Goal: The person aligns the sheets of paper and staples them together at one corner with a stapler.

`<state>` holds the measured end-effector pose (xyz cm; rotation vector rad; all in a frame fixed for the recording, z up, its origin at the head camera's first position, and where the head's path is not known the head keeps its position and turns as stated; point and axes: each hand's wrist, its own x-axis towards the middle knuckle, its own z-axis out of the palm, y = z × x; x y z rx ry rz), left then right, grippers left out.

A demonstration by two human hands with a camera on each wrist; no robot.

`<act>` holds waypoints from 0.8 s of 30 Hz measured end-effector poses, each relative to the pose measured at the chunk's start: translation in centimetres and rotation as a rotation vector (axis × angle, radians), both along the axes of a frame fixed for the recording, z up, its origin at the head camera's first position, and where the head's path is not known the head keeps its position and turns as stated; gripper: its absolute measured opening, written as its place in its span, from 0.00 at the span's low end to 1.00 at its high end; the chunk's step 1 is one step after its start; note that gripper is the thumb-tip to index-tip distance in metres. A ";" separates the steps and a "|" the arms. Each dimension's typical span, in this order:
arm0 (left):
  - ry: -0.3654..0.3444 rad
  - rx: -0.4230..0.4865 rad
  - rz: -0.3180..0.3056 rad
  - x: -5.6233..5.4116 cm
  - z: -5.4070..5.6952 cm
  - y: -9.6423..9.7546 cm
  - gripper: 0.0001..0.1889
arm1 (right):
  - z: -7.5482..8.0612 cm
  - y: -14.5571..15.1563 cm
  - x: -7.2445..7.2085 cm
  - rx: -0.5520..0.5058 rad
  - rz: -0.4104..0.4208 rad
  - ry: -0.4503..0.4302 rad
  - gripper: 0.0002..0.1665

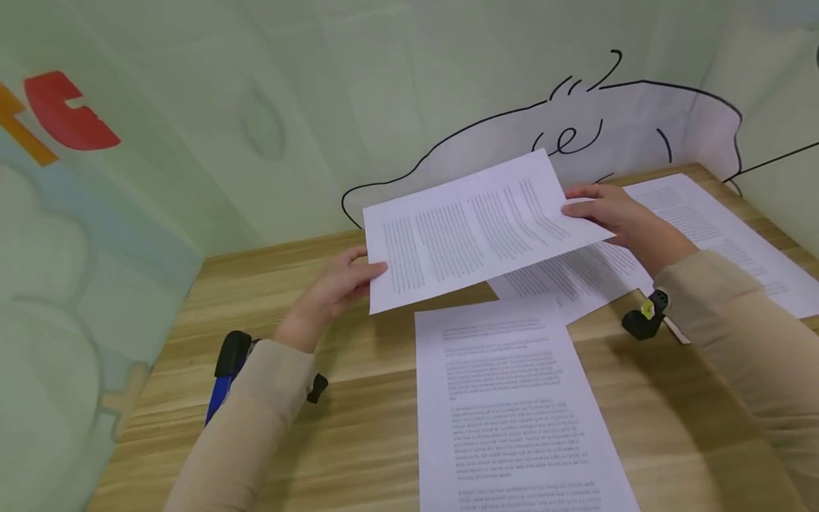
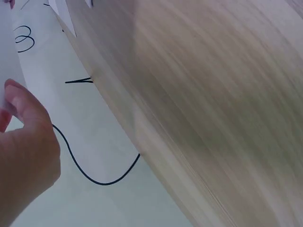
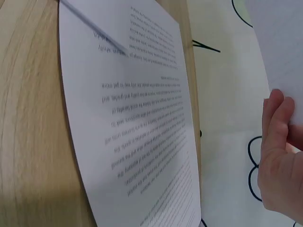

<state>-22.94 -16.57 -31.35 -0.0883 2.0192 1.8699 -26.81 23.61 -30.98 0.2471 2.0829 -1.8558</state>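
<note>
The held paper (image 1: 451, 231) is white with grey lines of print. The near paper (image 1: 499, 405) is white with grey print too. The table (image 1: 365, 405) is light brown with darker wood stripes. The 2 sleeves (image 1: 716, 291) are tan. The wall (image 1: 192, 92) is pale green with black curvy lines (image 2: 105, 184), 1 red shape (image 1: 70, 117) and 1 orange shape (image 1: 28, 135). The tool (image 1: 220, 391) is blue and black.

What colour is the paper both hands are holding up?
The held-up paper is white with grey print; the head view shows it best.
</note>
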 end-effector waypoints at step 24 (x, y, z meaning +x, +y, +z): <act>-0.083 -0.157 -0.712 1.0 -1.7 0.7 0.22 | -0.2 2.9 0.5 -0.081 0.445 -0.118 0.13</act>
